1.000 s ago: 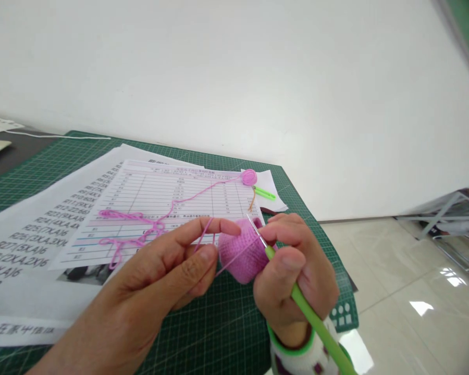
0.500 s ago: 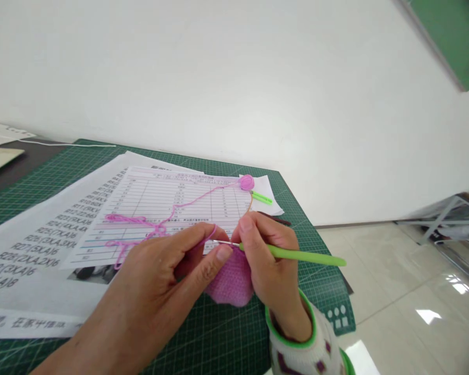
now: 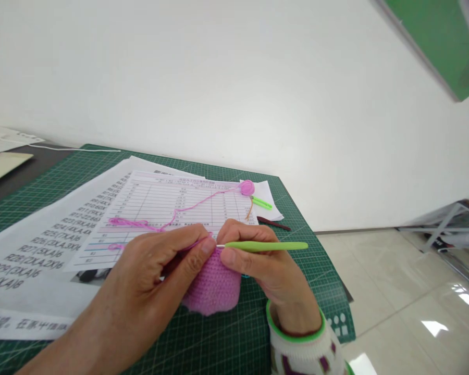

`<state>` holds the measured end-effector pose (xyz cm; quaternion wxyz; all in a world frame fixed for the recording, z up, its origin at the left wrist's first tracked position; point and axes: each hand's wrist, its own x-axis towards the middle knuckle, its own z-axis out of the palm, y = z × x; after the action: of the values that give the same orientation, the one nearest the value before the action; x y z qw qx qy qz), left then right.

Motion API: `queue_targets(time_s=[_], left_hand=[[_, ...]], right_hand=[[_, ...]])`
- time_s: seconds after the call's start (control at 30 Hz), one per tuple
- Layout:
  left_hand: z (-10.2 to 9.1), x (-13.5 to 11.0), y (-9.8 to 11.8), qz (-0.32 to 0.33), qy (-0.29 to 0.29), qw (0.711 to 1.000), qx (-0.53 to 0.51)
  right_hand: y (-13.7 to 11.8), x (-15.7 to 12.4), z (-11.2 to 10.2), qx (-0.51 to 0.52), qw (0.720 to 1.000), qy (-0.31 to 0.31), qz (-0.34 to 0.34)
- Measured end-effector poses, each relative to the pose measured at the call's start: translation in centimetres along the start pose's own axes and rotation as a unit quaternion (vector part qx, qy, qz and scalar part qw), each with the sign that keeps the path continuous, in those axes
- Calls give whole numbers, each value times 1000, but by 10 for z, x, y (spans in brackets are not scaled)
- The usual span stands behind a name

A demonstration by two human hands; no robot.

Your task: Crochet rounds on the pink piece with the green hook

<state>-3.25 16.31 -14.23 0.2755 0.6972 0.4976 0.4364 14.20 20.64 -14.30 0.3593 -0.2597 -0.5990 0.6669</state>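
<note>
Crocheting a pink piece over the green mat, both hands closed on the work.

Left hand (image 3: 148,271) pinches the pink yarn (image 3: 187,205) and the rim of the crochet piece (image 3: 214,284); right hand (image 3: 266,265) is clamped on the green hook (image 3: 266,246), tip at the rim. The piece looks soft, light and squashy, best gripped at the rim near the live loop; the yarn is thin and likely snags. It hangs just above the cutting mat (image 3: 226,338) on the table, pattern sheets (image 3: 160,203) behind, small yarn ball (image 3: 247,187) further back. White wall, glossy tiled floor (image 3: 406,291) on the right.
</note>
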Motion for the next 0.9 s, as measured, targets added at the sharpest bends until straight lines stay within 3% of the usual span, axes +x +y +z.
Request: queue_targets(time_s=[0.4,0.6,0.9], left_hand=[[1,2,-1,-22,62,997,-34],[-2,3,1,-9,59,998,-35],[-2,2,0,21,39,999,7]], right_hand=[[8,-4,-21,56,997,-24,-45],[6,-4,-20,53,995,-8,-88],[9,-4,-6,70,997,-13,8]])
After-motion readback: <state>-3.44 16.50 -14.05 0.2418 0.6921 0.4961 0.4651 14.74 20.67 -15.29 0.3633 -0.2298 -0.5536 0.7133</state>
